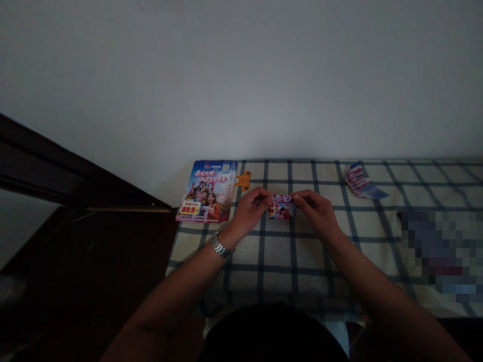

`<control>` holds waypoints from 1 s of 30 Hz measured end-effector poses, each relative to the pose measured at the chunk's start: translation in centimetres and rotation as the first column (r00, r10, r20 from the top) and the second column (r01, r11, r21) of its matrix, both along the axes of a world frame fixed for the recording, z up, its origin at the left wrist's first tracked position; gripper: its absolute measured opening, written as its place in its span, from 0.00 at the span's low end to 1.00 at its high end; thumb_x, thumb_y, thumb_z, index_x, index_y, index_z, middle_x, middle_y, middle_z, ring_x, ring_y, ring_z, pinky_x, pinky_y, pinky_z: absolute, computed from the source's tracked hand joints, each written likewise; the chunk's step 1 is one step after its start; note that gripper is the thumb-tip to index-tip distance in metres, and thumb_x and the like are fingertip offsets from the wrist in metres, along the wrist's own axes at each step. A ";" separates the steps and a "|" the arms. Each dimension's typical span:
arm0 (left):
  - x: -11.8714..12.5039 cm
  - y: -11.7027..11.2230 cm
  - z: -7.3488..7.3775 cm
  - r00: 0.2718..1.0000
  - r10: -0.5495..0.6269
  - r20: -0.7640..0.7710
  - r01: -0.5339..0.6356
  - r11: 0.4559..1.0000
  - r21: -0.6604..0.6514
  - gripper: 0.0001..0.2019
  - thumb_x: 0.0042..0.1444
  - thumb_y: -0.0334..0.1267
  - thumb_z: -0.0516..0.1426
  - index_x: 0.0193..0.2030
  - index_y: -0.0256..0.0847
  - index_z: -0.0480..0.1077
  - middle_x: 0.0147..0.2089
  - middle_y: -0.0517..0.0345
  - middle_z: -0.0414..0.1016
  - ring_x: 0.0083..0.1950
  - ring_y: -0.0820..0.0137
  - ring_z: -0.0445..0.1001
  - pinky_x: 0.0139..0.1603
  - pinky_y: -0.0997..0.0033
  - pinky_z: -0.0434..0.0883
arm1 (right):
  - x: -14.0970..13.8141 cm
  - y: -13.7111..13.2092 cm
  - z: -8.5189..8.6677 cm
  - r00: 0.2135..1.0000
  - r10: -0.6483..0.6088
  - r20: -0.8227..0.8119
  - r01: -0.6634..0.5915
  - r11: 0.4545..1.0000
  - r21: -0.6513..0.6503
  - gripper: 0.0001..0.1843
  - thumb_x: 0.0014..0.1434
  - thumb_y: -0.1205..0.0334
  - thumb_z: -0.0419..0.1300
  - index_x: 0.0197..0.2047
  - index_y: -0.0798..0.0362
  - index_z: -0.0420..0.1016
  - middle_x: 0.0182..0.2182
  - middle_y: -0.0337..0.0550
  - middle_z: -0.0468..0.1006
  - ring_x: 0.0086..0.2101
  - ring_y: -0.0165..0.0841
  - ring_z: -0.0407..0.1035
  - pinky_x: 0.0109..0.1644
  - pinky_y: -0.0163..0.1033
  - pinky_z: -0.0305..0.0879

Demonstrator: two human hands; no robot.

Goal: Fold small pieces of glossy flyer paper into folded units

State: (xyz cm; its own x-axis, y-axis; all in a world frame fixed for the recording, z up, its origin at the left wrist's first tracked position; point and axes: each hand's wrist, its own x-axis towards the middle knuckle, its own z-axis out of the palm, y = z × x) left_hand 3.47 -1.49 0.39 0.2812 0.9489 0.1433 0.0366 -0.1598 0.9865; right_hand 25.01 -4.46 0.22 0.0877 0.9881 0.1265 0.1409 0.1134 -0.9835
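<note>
Between my two hands is a small folded flyer (279,208), printed in red, white and purple with large characters along its top. My left hand (255,205), with a metal watch (222,245) on the wrist, pinches its upper left corner. The upper right corner is pinched by the thumb and fingers of my right hand (311,205). A stack of flat printed flyers (207,193) lies to the left, the top one showing a castle, people and "89.9". Off to the right rests a fanned row of folded flyers (360,182).
A checked cloth (241,269) covers the table, which meets a pale wall (264,90) at the back. An orange bear-shaped piece (244,179) lies beside the flyer stack. At the right is a blurred-out object (437,251). Dark floor shows at the left.
</note>
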 end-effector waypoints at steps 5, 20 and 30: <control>0.1 -0.1 0.1 1.000 -0.004 -0.002 0.004 1.000 -0.004 0.14 0.63 0.49 0.64 0.40 0.40 0.75 0.36 0.58 0.77 0.38 0.69 0.76 0.41 0.71 0.73 | -0.2 0.1 0.0 1.000 -0.020 0.008 0.020 1.000 -0.024 0.17 0.61 0.44 0.67 0.39 0.50 0.82 0.35 0.43 0.84 0.37 0.36 0.77 0.43 0.41 0.74; 0.2 -0.1 -0.2 0.999 -0.030 0.017 0.029 0.999 0.035 0.11 0.64 0.45 0.63 0.40 0.39 0.74 0.36 0.59 0.77 0.37 0.71 0.75 0.40 0.73 0.73 | -0.5 -0.3 0.6 0.992 0.068 0.107 -0.058 0.993 -0.098 0.18 0.60 0.44 0.68 0.34 0.52 0.83 0.28 0.42 0.83 0.29 0.35 0.74 0.32 0.38 0.71; 0.0 -0.2 -0.3 0.983 -0.034 -0.178 0.057 0.990 0.126 0.10 0.65 0.43 0.62 0.49 0.43 0.77 0.39 0.58 0.78 0.36 0.71 0.75 0.38 0.73 0.72 | -0.5 -0.2 0.1 0.994 0.088 0.068 -0.080 0.990 -0.120 0.19 0.58 0.43 0.69 0.35 0.52 0.84 0.29 0.43 0.84 0.30 0.36 0.76 0.33 0.39 0.73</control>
